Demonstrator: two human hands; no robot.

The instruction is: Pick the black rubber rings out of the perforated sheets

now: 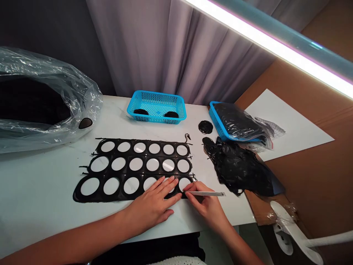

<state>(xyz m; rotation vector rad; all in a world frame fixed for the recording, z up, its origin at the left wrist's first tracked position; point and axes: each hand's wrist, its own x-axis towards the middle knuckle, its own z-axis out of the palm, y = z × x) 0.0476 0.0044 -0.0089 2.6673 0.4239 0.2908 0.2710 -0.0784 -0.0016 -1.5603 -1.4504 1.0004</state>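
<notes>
A black rubber-like sheet [124,198] with rows of round holes lies flat on the table. My left hand [156,197] rests palm down on its front row, fingers stretched out over the holes and holding nothing. At the row's right end, my right hand [208,204] pinches a slim, pale, pen-like tool [209,193]. The tool's tip is hidden by the fingers beside the last hole. Two similar sheet strips [145,156] lie just behind, edge to edge with the front one. Thin black trimmings [188,137] curl at their right ends.
A blue basket [157,118] with black ring stacks stands at the back. Right of it are a ring pile [205,127], another blue basket [219,123] with a plastic-wrapped black bundle, and a heap of black scraps [234,163]. A large clear bag [82,92] fills the left.
</notes>
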